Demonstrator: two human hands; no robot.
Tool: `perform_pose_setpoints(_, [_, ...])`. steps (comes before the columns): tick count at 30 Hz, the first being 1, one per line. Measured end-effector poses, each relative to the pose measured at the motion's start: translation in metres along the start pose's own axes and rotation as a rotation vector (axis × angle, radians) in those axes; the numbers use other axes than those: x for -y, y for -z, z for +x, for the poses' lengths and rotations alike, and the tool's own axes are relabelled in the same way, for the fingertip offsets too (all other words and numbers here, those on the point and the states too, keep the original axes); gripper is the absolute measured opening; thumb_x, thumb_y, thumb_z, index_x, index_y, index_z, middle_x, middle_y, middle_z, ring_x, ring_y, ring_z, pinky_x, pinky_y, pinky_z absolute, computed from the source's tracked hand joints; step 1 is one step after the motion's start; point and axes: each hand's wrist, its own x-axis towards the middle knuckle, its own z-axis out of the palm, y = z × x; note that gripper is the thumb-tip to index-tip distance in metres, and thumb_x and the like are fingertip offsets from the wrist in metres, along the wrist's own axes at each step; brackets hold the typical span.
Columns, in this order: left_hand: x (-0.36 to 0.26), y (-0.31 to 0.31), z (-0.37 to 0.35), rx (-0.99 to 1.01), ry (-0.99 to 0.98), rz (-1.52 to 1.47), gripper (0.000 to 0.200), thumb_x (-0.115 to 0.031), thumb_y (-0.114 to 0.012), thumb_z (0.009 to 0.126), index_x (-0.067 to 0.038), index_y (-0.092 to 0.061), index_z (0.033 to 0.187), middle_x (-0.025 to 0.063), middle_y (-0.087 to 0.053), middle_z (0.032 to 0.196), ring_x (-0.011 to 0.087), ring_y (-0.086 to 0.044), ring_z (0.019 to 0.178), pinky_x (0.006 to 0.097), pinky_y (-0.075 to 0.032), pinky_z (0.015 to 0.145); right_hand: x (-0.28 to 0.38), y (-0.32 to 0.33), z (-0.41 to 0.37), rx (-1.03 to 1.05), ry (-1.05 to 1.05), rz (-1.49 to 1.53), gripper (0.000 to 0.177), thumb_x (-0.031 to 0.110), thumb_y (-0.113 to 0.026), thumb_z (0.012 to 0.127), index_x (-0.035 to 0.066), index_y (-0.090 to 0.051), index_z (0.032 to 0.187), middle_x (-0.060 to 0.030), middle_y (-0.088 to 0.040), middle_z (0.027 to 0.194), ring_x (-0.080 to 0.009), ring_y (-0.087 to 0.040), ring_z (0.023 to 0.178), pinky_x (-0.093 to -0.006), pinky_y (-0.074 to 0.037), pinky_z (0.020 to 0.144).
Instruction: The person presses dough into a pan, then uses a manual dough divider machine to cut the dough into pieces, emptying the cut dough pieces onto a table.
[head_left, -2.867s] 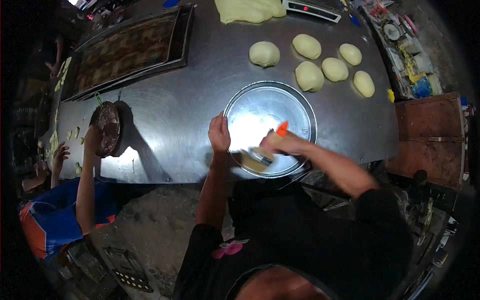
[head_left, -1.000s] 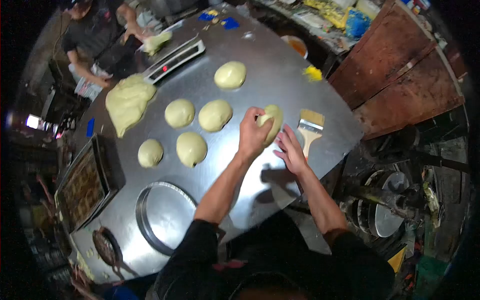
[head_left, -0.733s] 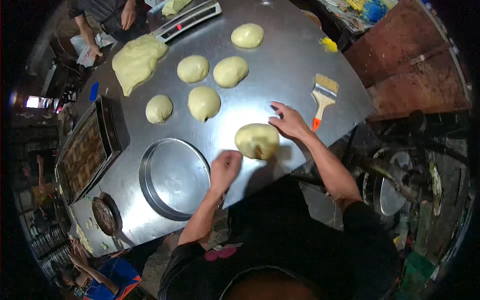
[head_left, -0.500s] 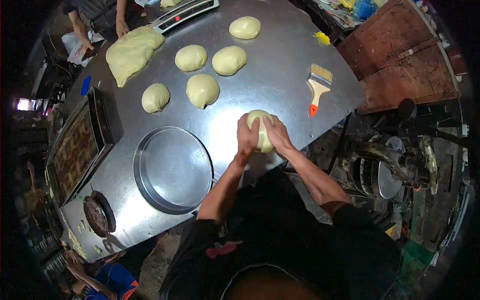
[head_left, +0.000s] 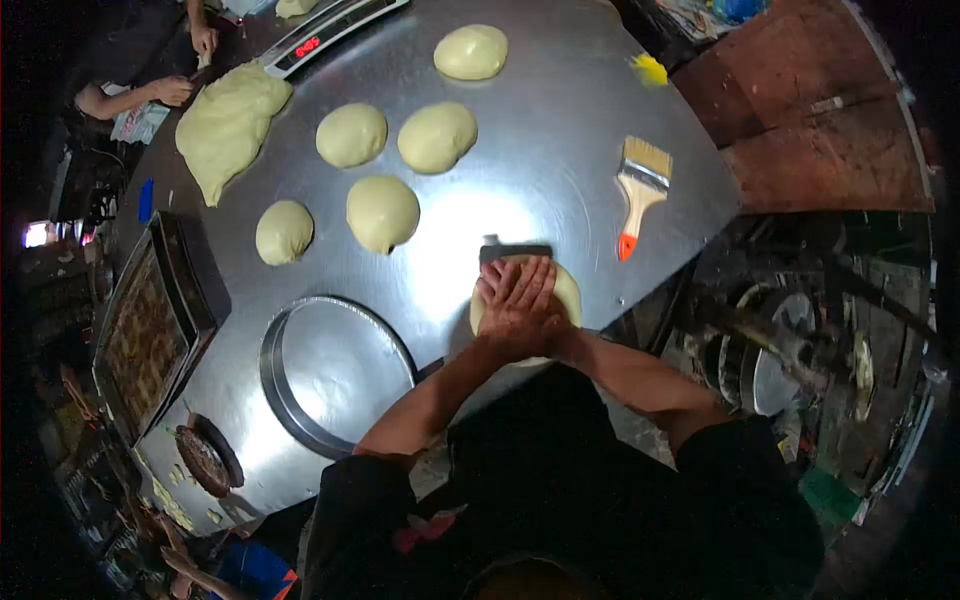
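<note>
At the front edge of the metal table, both my hands press down on a pale yellow dough ball (head_left: pixel 567 292), which looks flattened. My left hand (head_left: pixel 508 325) lies on it with fingers stretched out flat. Overlapping it is my right hand (head_left: pixel 552 322); its fingers also look straight, though the overlap partly hides them. To the left of my hands stands a round metal pan (head_left: pixel 345 375). Several more dough balls sit farther back, the closest being one (head_left: pixel 383 214) up and to the left.
A brush (head_left: pixel 640 195) lies on the right of the metal table (head_left: pixel 560 180). A large dough mass (head_left: pixel 225 130) and a digital scale (head_left: pixel 330 35) are at the back left, beside another person's hands (head_left: pixel 180 90). A dark tray (head_left: pixel 150 325) stands at the left edge.
My hands have gone from cupping the round dough ball on both sides to lying stacked on top of it, and it has spread. The other person's hands at the back left have moved.
</note>
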Motion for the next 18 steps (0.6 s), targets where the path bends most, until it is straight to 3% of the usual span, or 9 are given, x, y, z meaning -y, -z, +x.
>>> perform_pose_setpoints(3, [0.027, 0.003, 0.028, 0.124, 0.022, 0.198, 0.075, -0.044, -0.044, 0.094, -0.002, -0.016, 0.149, 0.0127, -0.008, 0.158, 0.0266, -0.004, 0.146, 0.0505, 0.003, 0.116, -0.021, 0.008, 0.035, 0.150, -0.001, -0.147, 0.072, 0.031, -0.065, 0.082, 0.002, -0.034, 0.140, -0.0183, -0.037, 0.141, -0.0352, -0.032, 0.133, -0.0471, -0.018, 0.115])
perform_pose_setpoints(5, [0.035, 0.023, 0.042, 0.265, 0.062, 0.119, 0.069, -0.041, -0.039, 0.096, 0.000, -0.019, 0.148, 0.0143, -0.010, 0.158, 0.0266, -0.005, 0.146, 0.0512, 0.000, 0.116, -0.024, 0.011, 0.065, 0.229, 0.003, -0.260, 0.073, 0.032, -0.065, 0.082, 0.003, -0.033, 0.141, -0.0176, -0.034, 0.143, -0.0347, -0.029, 0.135, -0.0476, -0.015, 0.116])
perform_pose_setpoints(7, [0.045, 0.034, 0.040, -0.022, 0.156, -0.392, 0.074, -0.046, -0.041, 0.095, 0.004, -0.020, 0.145, 0.0202, -0.012, 0.155, 0.0312, -0.009, 0.145, 0.0553, -0.005, 0.115, -0.030, 0.010, 0.063, 0.307, -0.003, -0.363, 0.074, 0.034, -0.064, 0.083, 0.003, -0.032, 0.142, -0.0169, -0.031, 0.146, -0.0341, -0.027, 0.137, -0.0481, -0.012, 0.117])
perform_pose_setpoints(8, [0.048, 0.028, 0.022, -0.025, 0.154, -0.388, 0.074, -0.046, -0.041, 0.095, 0.004, -0.020, 0.145, 0.0202, -0.012, 0.155, 0.0312, -0.009, 0.145, 0.0553, -0.005, 0.115, -0.068, 0.007, 0.060, 0.262, 0.296, -0.711, 0.075, 0.043, -0.056, 0.088, 0.012, -0.024, 0.148, -0.0145, -0.020, 0.153, -0.0350, -0.016, 0.142, -0.0547, -0.007, 0.116])
perform_pose_setpoints(10, [0.051, 0.002, -0.018, -0.015, 0.101, 0.356, 0.080, -0.051, -0.045, 0.092, 0.008, -0.024, 0.142, 0.0261, -0.018, 0.152, 0.0373, -0.017, 0.142, 0.0592, -0.012, 0.112, -0.021, 0.042, 0.052, 0.163, 0.248, -0.819, 0.068, 0.044, -0.047, 0.093, 0.013, -0.024, 0.148, -0.0137, -0.021, 0.153, -0.0334, -0.017, 0.143, -0.0552, -0.011, 0.115])
perform_pose_setpoints(11, [0.057, 0.005, -0.016, -0.023, 0.103, 0.365, 0.080, -0.051, -0.045, 0.092, 0.008, -0.024, 0.142, 0.0261, -0.018, 0.152, 0.0373, -0.017, 0.142, 0.0592, -0.012, 0.112, 0.000, 0.053, 0.052, 0.056, 0.194, -0.916, 0.061, 0.044, -0.039, 0.098, 0.014, -0.024, 0.149, -0.0129, -0.022, 0.154, -0.0318, -0.018, 0.143, -0.0557, -0.015, 0.114])
perform_pose_setpoints(12, [0.063, 0.011, -0.005, -0.068, 0.097, 0.334, 0.083, -0.053, -0.047, 0.090, 0.009, -0.025, 0.141, 0.0272, -0.020, 0.151, 0.0388, -0.019, 0.141, 0.0598, -0.014, 0.112, 0.003, 0.058, 0.066, 0.183, 0.114, -0.819, 0.063, 0.046, -0.036, 0.098, 0.018, -0.018, 0.151, -0.0091, -0.005, 0.159, -0.0307, -0.001, 0.146, -0.0625, 0.000, 0.112])
perform_pose_setpoints(15, [0.040, 0.040, -0.005, 0.027, 0.127, 0.350, 0.093, -0.060, -0.052, 0.085, 0.010, -0.024, 0.141, 0.0273, -0.023, 0.149, 0.0392, -0.019, 0.141, 0.0578, -0.015, 0.112, 0.011, 0.067, 0.075, 0.208, 0.112, -0.815, 0.064, 0.045, -0.038, 0.097, 0.017, -0.019, 0.151, -0.0112, -0.008, 0.158, -0.0307, -0.004, 0.146, -0.0612, -0.001, 0.113])
perform_pose_setpoints(18, [0.023, 0.003, -0.049, -0.052, 0.025, 0.558, 0.090, -0.059, -0.056, 0.083, 0.003, -0.028, 0.143, 0.0268, -0.026, 0.148, 0.0400, -0.022, 0.140, 0.0575, -0.019, 0.112, 0.011, 0.058, 0.017, 0.181, 0.052, -0.738, 0.065, 0.041, -0.046, 0.095, 0.018, -0.021, 0.150, -0.0127, -0.008, 0.158, -0.0328, -0.003, 0.146, -0.0610, -0.002, 0.113])
